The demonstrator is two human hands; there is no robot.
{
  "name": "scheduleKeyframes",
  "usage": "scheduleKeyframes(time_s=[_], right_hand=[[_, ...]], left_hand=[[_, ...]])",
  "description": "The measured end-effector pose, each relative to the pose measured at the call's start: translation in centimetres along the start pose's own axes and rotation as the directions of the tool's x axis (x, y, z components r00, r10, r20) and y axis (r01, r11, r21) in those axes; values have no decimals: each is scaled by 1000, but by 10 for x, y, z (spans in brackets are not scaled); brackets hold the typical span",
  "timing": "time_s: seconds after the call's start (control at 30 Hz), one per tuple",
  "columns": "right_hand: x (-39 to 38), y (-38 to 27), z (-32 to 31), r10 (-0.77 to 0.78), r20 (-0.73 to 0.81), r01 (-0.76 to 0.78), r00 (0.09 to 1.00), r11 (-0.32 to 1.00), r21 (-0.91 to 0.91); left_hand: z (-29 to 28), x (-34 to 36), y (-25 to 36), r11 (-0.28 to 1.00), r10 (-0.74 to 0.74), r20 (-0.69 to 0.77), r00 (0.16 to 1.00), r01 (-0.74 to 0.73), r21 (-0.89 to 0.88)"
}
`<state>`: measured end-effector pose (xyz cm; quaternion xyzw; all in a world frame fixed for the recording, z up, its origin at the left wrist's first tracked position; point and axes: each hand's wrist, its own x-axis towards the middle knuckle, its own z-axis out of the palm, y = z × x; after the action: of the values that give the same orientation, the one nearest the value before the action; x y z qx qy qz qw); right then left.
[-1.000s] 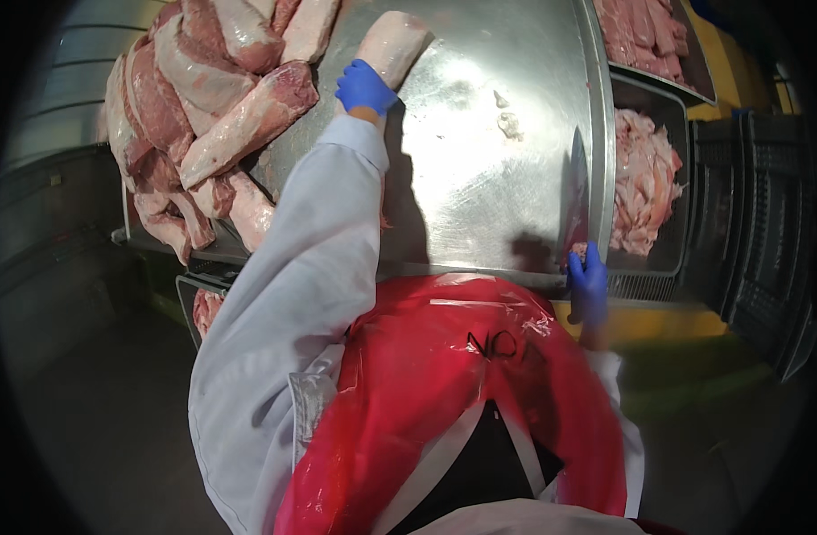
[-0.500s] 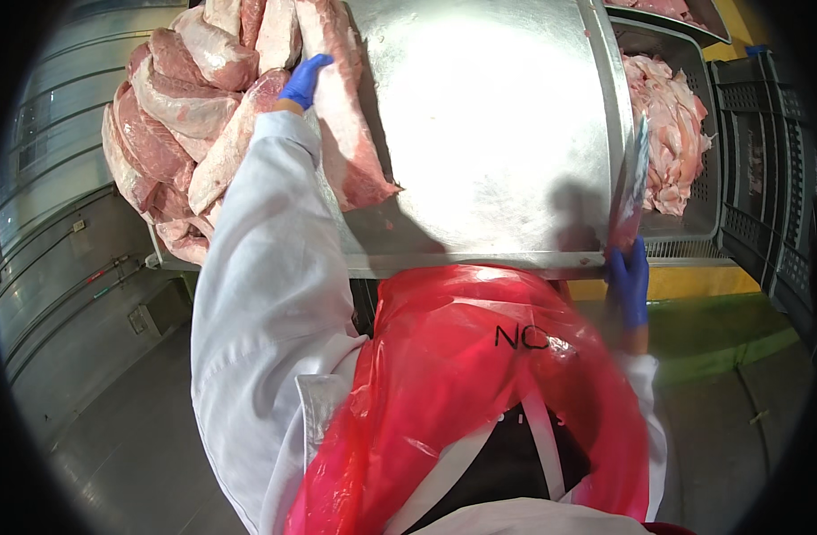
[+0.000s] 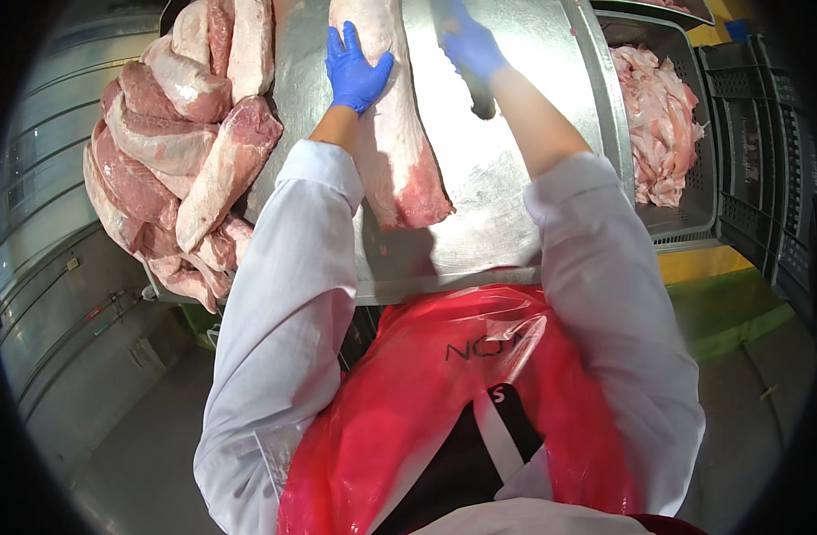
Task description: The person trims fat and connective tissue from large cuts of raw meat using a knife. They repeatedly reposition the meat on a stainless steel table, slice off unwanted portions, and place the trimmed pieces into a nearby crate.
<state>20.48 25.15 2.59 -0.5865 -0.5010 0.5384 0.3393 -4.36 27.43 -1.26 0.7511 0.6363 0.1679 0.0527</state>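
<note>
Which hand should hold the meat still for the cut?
Left, probably. The left hand lies flat on the long meat cut, while the right hand grips the knife handle.

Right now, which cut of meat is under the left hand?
The long pale cut lying alone mid-table, lengthwise away from the person. The left hand rests flat on it; the other cuts are heaped at the table's left edge.

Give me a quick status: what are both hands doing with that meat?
Left hand flat on the long meat cut. Right hand shut on a knife beside it. Meat pile at left, clear.
</note>
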Motion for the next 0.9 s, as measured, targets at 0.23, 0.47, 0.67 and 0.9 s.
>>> scheduleKeyframes(time_s=[0.23,0.47,0.67,0.9], right_hand=[[185,20,29,-135,11,130,991,924,-359],[68,19,51,-83,213,164,974,902,-400],[187,22,53,-285,105,302,953,854,-423],[57,-15,42,77,312,60,947,912,-406]], left_hand=[[-2,9,-1,984,122,20,992,-118,-134],[-4,-9,-19,985,58,16,998,-54,-164],[-8,12,0,959,171,38,985,-157,-235],[-8,1,-7,989,45,13,999,-43,-142]])
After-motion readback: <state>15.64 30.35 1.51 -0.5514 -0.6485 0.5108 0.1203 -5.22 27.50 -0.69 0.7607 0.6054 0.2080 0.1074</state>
